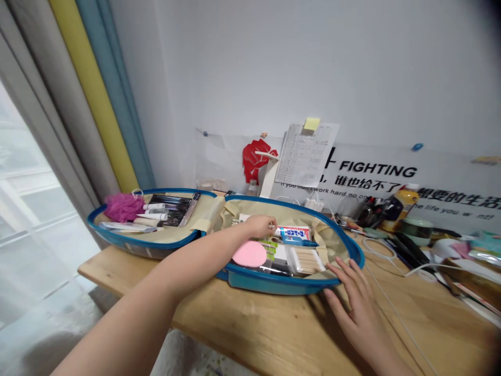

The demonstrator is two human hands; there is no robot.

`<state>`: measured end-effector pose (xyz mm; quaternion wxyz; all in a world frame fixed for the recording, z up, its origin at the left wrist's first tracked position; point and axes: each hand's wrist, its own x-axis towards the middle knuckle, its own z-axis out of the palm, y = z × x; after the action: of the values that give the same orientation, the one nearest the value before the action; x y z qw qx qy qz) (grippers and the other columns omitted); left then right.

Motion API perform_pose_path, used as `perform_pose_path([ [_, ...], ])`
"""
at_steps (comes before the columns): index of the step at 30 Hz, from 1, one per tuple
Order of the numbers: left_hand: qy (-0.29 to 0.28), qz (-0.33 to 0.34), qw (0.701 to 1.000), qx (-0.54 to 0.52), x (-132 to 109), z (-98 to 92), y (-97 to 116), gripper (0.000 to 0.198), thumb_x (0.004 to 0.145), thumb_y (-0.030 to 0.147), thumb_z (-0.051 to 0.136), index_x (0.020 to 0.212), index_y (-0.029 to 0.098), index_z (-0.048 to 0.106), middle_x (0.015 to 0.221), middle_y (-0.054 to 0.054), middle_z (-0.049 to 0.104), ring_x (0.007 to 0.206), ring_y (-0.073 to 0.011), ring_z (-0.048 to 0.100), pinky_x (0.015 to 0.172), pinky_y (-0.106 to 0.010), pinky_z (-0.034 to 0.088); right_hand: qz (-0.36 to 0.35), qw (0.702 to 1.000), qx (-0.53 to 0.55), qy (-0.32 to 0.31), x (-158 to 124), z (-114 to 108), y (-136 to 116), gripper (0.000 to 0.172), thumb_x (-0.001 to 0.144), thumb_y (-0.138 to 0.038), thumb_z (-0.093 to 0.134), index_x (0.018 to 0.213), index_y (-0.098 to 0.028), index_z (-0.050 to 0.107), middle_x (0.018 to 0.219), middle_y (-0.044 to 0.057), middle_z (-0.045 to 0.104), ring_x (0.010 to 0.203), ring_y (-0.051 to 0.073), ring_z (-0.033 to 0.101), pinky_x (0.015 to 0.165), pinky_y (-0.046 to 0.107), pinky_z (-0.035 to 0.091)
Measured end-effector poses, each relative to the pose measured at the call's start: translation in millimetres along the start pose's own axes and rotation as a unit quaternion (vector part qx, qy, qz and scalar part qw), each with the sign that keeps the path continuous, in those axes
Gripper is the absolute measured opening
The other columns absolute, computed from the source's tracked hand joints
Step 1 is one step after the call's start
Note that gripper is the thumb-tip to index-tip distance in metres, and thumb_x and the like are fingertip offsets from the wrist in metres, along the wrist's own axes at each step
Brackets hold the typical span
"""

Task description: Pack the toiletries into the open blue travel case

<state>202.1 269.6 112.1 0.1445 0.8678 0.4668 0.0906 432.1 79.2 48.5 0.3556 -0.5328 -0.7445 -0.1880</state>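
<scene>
An open suitcase-like case with a blue rim (274, 278) and beige lining lies on the wooden desk. My left hand (260, 225) reaches into its right half with fingers curled; what they hold, if anything, is hidden. Close to those fingers are a toothpaste box (298, 231) and a blue tube (295, 240). Nearer to me lie a pink oval pad (249, 254), a green item (271, 251) and a clear pack of cotton swabs (306, 260). My right hand (358, 300) rests its spread fingertips at the case's right front rim, gripping nothing.
The case's left half holds a purple bath puff (124, 207), several white tubes (155, 213) and a dark brush set (174, 208). A white lamp (269, 177) stands behind. At right are a yellow-labelled bottle (401, 206), a lidded jar (417, 230) and white cables (385, 254).
</scene>
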Motion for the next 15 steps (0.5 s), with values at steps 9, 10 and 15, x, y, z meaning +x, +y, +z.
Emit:
perform_pose_path([
  [9,-0.052,0.072,0.989,0.118,4.0,6.8,2.0,0.022,0.078,0.030,0.064,0.100,0.029,0.065,0.106,-0.004,0.068,0.097,-0.0230,0.061,0.074,-0.027,0.041,0.002,1.000,-0.002,-0.016,-0.5,-1.1,1.6,0.042,0.089,-0.039,0.043,0.129,-0.025,0.044,0.135,0.009,0.047,0.135,0.030,0.032,0.104,0.053,0.037],
  [10,-0.056,0.077,0.987,0.128,4.4,7.4,2.7,0.022,0.079,0.031,0.063,0.101,0.029,0.065,0.107,-0.004,0.068,0.098,-0.0235,0.061,0.074,-0.027,0.041,0.000,1.000,-0.004,-0.014,-0.4,-1.5,1.3,0.042,0.089,-0.039,0.044,0.129,-0.025,0.044,0.135,0.010,0.047,0.135,0.030,0.032,0.103,0.052,0.037],
  [15,-0.066,0.095,0.980,0.161,5.3,8.0,6.9,0.026,0.082,0.031,0.059,0.107,0.030,0.065,0.110,-0.006,0.068,0.101,-0.0231,0.061,0.077,-0.027,0.041,-0.005,1.000,-0.004,-0.012,0.0,-2.7,-0.1,0.043,0.089,-0.038,0.044,0.130,-0.025,0.043,0.134,0.010,0.049,0.135,0.029,0.033,0.103,0.051,0.038],
])
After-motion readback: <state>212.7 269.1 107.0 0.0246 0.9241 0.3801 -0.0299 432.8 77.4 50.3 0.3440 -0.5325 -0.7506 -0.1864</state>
